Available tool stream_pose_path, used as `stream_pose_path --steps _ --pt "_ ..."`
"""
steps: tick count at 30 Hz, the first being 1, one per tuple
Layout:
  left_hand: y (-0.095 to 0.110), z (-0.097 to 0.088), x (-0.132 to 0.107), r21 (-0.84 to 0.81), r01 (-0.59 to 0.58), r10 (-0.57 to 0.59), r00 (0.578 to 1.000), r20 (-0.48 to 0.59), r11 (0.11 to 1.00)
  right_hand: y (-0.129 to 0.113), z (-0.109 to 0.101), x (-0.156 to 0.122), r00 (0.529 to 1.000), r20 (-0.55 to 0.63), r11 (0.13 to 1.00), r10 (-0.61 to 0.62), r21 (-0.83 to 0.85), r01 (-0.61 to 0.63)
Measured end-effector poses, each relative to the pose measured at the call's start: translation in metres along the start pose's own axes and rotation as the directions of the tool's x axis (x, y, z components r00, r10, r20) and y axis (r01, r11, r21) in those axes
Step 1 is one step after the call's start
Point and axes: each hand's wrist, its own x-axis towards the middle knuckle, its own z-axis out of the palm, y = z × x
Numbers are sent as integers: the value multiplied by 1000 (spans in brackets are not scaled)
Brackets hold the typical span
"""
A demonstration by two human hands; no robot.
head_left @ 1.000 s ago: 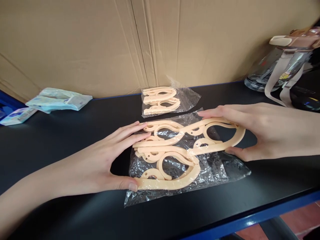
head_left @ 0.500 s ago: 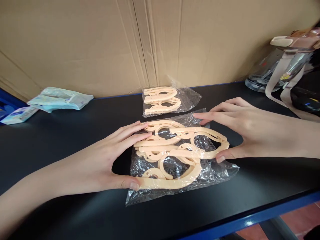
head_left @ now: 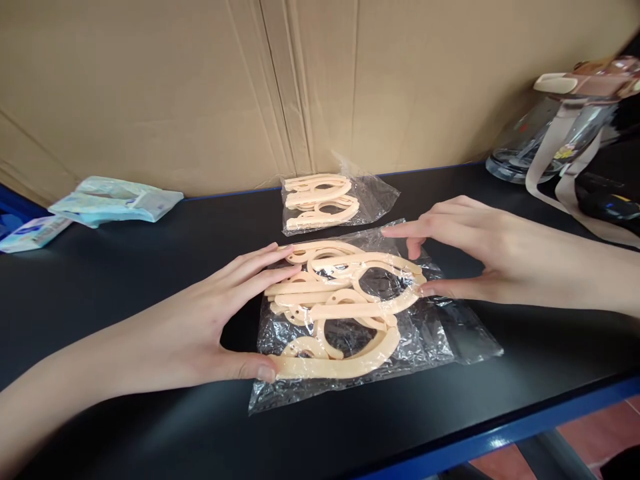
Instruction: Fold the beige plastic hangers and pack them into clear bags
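Several beige folding hangers (head_left: 350, 365) lie stacked flat in a clear plastic bag (head_left: 425, 347) in front of me. My left hand (head_left: 220, 320) rests at the bag's left end, fingers spread, with the thumb near the lowest hanger and the fingertips on the upper ones. My right hand (head_left: 470, 250) is on the right, thumb and fingers apart. Its thumb tip touches the curved end of the topmost hanger (head_left: 400, 303), and its index fingertip is at the bag's upper edge. Whether that top hanger is fully inside the plastic I cannot tell.
Behind lies a second clear bag of beige hangers (head_left: 323, 200). Light blue tissue packs (head_left: 117, 200) are at the back left. A clear bottle (head_left: 540, 137) with a strap stands back right. Cardboard (head_left: 175, 100) backs the black table (head_left: 200, 433), which has a blue edge.
The topmost hanger has slid left over the others, with my right thumb following its end. The bag's right end now spreads further right. My left hand has stayed nearly still.
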Motion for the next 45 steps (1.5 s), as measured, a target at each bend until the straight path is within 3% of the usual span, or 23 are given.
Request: stream_pose_path --steps 7,12,17,23,30,35,45 --pt "1 -3 0 -13 7 -7 1000 20 1000 7 4 -2 997 32 995 72 63 -74" --pt "3 -4 1 -28 71 -69 995 73 997 7 7 -1 989 119 961 93 248 -120" --pt "1 -5 1 -43 50 -46 996 77 998 -2 19 4 995 78 927 68 364 -92" --pt "2 -9 4 1 -49 49 991 127 999 2 27 6 995 33 911 90 402 -95" --pt "-4 -7 5 -7 -106 106 988 113 994 -2 42 9 995 -50 875 84 481 -50" --pt "-6 -7 5 -14 -106 107 991 75 994 -6 49 10 993 -62 839 104 542 -54" --pt "-7 -7 3 -19 -57 59 994 98 998 -6 48 15 993 -22 779 116 622 -77"
